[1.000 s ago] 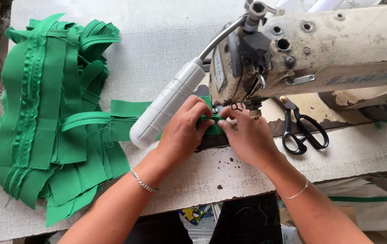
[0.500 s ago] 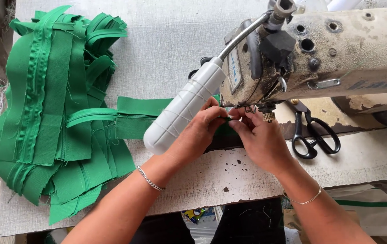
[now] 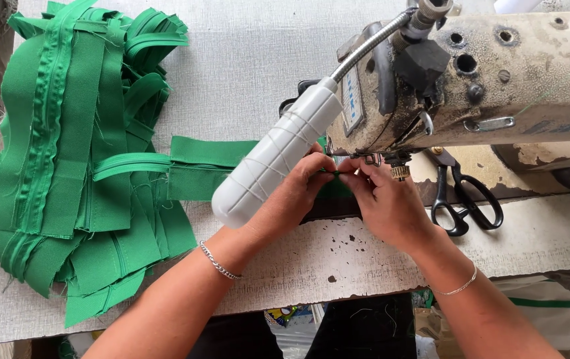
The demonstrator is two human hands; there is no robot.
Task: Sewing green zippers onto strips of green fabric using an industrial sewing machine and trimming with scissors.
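Observation:
My left hand and my right hand meet fingertip to fingertip under the head of an old cream sewing machine. Both pinch the edge of a green fabric piece that runs from the left toward the needle area. The part of the fabric under my hands is mostly hidden. A white lamp on a flexible metal neck crosses just above my left hand. Each wrist wears a thin silver bracelet.
A large heap of green fabric strips with zippers covers the left of the grey worn table. Black scissors lie right of my right hand, beside the machine base.
The view has shifted so the machine and hands sit further right and lower. My fingers have drawn closer together at the fabric edge under the needle.

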